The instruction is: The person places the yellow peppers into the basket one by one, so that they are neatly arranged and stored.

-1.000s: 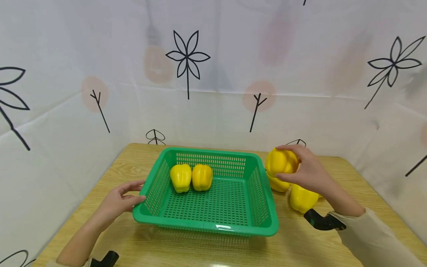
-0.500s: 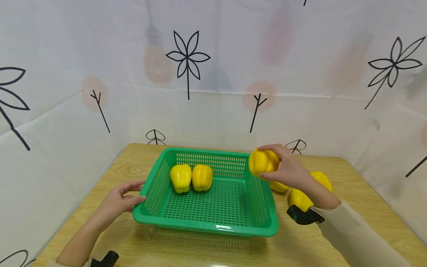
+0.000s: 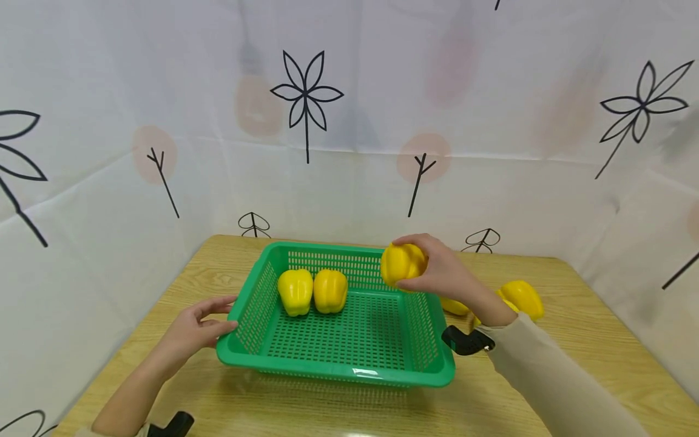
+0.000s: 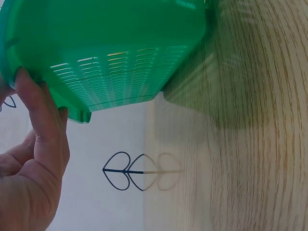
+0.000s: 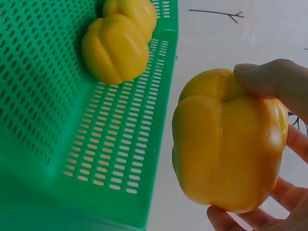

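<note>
A yellow bell pepper is held in my right hand, over the back right part of a green plastic basket. The right wrist view shows the thumb on one end of that pepper and fingertips at the other. Two more yellow bell peppers lie side by side in the basket's back left: a left one and a right one. My left hand holds the basket's left rim. In the left wrist view its fingers lie against the outside, below the rim.
Right of the basket, more yellow peppers lie on the wooden table: one towards the back right, another close to the basket wall. My right forearm partly hides them. A patterned white cloth hangs behind the table.
My right hand has carried the pepper leftward, from beside the basket's right wall to over its inside. The left hand and basket stay in place.
</note>
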The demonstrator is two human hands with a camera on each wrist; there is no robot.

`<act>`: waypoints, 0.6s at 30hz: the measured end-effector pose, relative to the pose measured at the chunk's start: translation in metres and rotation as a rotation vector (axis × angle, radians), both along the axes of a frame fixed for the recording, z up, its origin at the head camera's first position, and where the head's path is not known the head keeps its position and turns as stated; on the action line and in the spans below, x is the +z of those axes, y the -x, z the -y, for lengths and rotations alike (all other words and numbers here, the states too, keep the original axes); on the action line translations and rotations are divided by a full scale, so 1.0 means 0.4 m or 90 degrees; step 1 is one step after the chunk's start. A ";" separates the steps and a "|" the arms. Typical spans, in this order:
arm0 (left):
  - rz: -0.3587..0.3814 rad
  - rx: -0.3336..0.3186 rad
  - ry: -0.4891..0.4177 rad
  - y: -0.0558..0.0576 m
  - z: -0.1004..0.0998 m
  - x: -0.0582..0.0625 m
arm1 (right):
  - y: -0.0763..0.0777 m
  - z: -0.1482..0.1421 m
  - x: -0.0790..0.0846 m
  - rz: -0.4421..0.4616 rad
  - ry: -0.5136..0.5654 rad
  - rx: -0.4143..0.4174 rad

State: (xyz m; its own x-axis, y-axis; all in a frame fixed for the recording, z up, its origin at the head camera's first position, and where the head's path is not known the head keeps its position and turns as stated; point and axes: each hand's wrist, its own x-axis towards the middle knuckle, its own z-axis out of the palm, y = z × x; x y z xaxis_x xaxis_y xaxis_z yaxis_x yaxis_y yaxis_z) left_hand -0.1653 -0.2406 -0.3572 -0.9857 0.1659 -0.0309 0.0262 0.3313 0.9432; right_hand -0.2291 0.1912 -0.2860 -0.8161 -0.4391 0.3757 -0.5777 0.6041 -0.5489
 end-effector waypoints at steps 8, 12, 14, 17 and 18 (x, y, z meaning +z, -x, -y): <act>0.002 0.000 -0.002 0.001 0.003 -0.002 | 0.027 0.050 -0.023 0.021 0.006 0.023; 0.004 0.000 -0.004 0.000 0.003 -0.001 | 0.041 0.077 -0.036 0.027 0.008 0.038; 0.004 0.001 -0.004 0.000 0.003 -0.001 | 0.046 0.089 -0.041 0.032 0.016 0.044; 0.004 0.001 -0.003 0.000 0.001 0.000 | 0.054 0.101 -0.048 0.035 0.018 0.055; 0.005 0.000 -0.003 0.000 0.001 0.001 | 0.058 0.105 -0.052 0.039 0.018 0.056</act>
State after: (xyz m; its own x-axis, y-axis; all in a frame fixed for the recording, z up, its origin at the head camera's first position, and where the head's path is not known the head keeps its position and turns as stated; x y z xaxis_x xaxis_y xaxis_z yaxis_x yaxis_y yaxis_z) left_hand -0.1651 -0.2411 -0.3568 -0.9855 0.1655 -0.0373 0.0191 0.3267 0.9449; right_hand -0.2522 0.1490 -0.3066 -0.7968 -0.4998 0.3396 -0.5927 0.5370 -0.6002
